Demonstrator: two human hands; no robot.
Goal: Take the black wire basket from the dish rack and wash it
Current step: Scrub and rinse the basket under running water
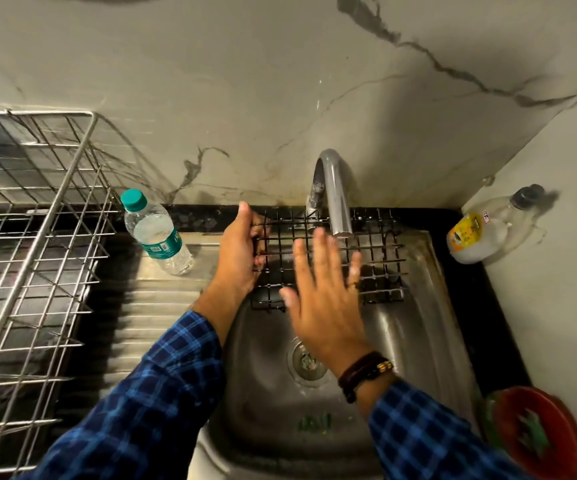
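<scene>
I hold the basket (380, 258) over the back of the sink (418, 323), right under the tap (337, 202), so any water falls through the wires and drains below. It is already out of the rack (48, 216), which stands at the left end of the bench. My left hand (242, 251) grasps the basket's left edge, its fingers (260, 262) curled round the wires, which keeps the basket level and steady. My right hand (325, 299) is released and holds nothing. Its fingers are spread flat above the mesh, I judge ready to rub it. That hand is blurred, and I cannot tell whether it touches the wires or whether water is running. A bottle (157, 233) stands near the sink's back left corner.
</scene>
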